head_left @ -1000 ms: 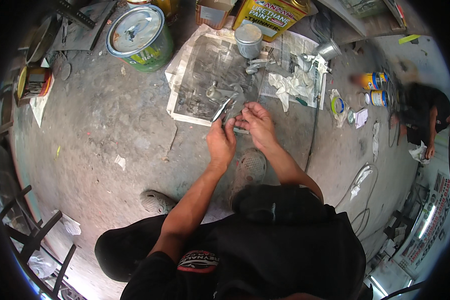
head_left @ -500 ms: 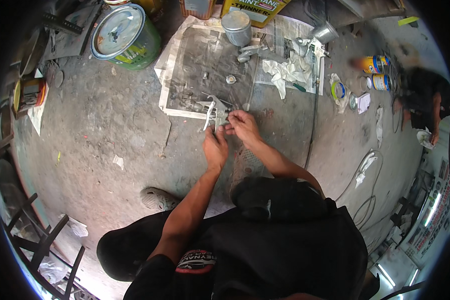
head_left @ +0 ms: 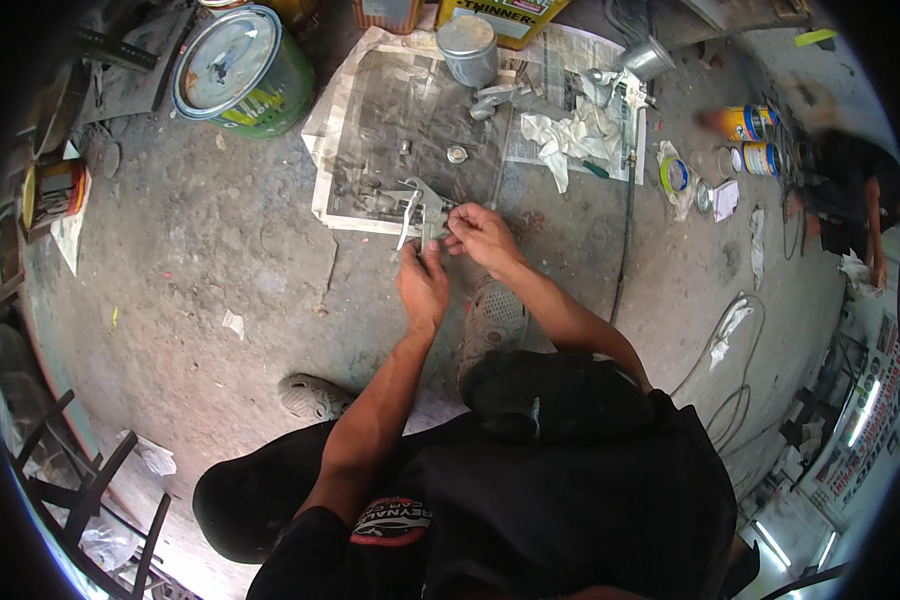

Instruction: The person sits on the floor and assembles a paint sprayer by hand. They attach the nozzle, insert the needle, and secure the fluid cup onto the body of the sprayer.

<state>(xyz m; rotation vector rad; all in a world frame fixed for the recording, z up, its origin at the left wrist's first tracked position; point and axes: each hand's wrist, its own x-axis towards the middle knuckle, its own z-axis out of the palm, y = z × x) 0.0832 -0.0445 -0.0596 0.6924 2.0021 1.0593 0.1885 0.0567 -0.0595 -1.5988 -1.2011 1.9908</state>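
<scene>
A silver spray gun [head_left: 420, 212] is held just above the near edge of the newspaper. My left hand [head_left: 423, 288] is closed around the lower end of its handle, with the white trigger lever showing on the left. The fingers of my right hand [head_left: 482, 238] are pinched together at the gun's right side; the small part between them is hidden. On the stained newspaper [head_left: 321, 190] beyond lie a small round metal cap [head_left: 457, 154], a small metal fitting [head_left: 406, 147] and a lidded metal cup [head_left: 467, 55].
Farther right are crumpled white paper [head_left: 570, 138] and another spray gun with its cup [head_left: 646, 60]. A large green paint can [head_left: 270, 98] stands back left. A dark hose [head_left: 625, 225] crosses the floor. Another person [head_left: 850, 190] crouches at far right near small paint cans [head_left: 759, 159].
The view has shifted slightly. Both hands and the spray gun have moved a little away from me and left, with the same grip. The other person's hand with a white cloth has moved.
</scene>
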